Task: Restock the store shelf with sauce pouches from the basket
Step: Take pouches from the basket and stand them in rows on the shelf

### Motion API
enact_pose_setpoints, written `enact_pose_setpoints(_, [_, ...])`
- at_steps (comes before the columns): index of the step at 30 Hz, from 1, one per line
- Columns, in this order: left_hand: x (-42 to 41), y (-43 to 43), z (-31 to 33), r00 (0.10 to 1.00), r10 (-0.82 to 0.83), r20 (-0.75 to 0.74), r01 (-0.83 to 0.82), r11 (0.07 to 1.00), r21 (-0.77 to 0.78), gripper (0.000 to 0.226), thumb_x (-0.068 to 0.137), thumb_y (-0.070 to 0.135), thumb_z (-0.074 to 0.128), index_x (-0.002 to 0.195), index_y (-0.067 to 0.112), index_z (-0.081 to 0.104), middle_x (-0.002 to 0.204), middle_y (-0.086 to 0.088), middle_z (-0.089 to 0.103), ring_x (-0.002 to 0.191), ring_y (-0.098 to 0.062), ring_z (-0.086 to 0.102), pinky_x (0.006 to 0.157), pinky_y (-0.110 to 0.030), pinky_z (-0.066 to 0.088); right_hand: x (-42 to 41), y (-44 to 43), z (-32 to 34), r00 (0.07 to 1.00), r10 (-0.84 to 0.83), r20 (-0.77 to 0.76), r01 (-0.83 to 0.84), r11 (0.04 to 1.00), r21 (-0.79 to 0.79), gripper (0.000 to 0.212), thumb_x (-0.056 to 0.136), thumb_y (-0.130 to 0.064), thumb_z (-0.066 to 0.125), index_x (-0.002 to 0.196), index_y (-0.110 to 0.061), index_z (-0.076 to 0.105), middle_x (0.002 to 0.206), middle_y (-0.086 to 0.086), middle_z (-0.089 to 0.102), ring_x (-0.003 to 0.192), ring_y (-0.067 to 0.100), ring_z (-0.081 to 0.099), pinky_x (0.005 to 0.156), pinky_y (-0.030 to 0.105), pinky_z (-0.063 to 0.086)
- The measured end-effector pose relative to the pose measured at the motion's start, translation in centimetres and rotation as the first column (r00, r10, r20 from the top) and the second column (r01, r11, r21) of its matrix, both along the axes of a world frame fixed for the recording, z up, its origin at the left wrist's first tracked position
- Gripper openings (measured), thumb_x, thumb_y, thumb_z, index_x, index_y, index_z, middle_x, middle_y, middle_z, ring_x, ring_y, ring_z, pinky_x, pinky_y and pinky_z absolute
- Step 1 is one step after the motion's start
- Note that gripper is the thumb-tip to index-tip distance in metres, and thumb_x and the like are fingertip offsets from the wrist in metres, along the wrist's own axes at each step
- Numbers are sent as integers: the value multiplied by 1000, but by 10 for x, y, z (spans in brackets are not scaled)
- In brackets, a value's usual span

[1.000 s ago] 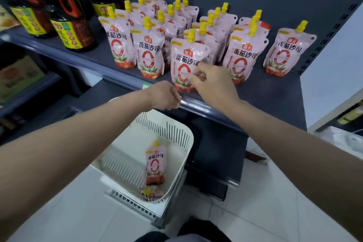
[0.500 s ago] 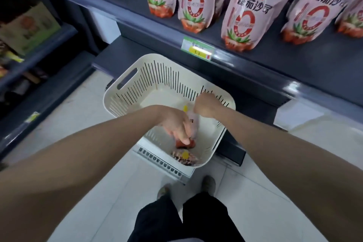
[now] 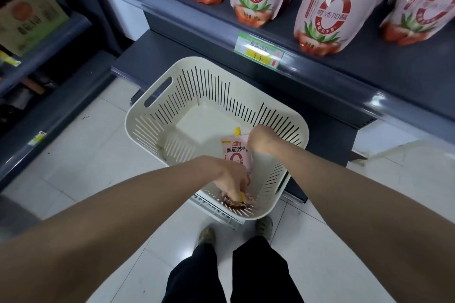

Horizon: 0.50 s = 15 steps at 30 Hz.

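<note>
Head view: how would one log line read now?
stage: picking from basket | left hand: on lower sauce pouch by its cap | right hand: at upright sauce pouch, top corner | grips: unclear

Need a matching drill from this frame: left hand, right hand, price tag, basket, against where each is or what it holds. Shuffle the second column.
Things
1. left hand
2. right hand
3. price tag
4. basket

Places or states
A. on the front edge of the shelf
B. grips the pink pouch at its top corner
C. below the shelf, in front of the person's shoes
D. fingers curled on the darker pouch by the basket's near wall

Pairs: 1-D, 2-B, 3-A, 4-C
</note>
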<state>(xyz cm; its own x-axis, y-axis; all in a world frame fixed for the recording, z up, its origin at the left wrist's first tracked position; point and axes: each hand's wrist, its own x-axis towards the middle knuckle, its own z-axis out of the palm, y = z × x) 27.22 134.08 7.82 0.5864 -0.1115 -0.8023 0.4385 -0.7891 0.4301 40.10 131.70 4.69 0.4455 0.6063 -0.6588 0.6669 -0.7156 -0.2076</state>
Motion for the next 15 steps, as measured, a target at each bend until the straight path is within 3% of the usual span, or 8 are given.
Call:
enact_pose_setpoints(3, [2,14,-6,977,201,66,-198,979,-41,21,83,27,58,83,6,63,82,-7,63,80,-22,57,62,-23,40,-1,7,-12,1000,-17,-1,17,999,-31,34,89,-10,54,57,-8,40,59,2,40,50,13,38,43,23,26])
enact_pose_setpoints(5, [1,25,-13,946,314,81,-308,948,-75,14,84,17,59,86,4,65,86,-12,68,77,-17,57,67,-27,47,-1,11,-18,999,-40,-16,39,997,-61,29,91,-15,55,64,-5,47,64,3,46,54,14,44,46,22,32])
enact_pose_setpoints(8, [-3,35,-24,902,427,64,-415,898,-147,22,87,13,61,106,6,70,106,-13,71,89,-16,59,92,-35,50,1,16,-23,999,-27,-40,22,992,-124,25,96,-20,50,106,2,59,92,8,52,81,19,51,70,23,42])
enact_pose_setpoints(10, [-3,35,-28,895,439,80,-421,891,-172,24,89,15,59,109,8,70,105,-9,71,88,-14,57,91,-33,48,2,17,-32,992,-105,-73,93,984,-151,30,95,-19,53,116,2,55,95,9,50,83,20,49,73,24,42])
enact_pose_setpoints(12, [-1,32,-33,900,422,113,-406,903,-139,24,92,14,53,108,8,69,102,-7,70,87,-15,55,85,-32,45,0,22,-46,986,-138,-92,121,978,-171,34,85,-18,66,113,-1,58,90,8,54,74,20,54,71,21,48])
enact_pose_setpoints(15, [-1,31,-46,887,442,131,-433,897,-92,17,90,6,51,85,3,67,76,-5,57,78,-17,49,72,-26,38,10,36,-95,939,-320,-124,287,931,-226,54,63,-16,78,111,-8,57,99,14,66,80,28,65,78,41,56])
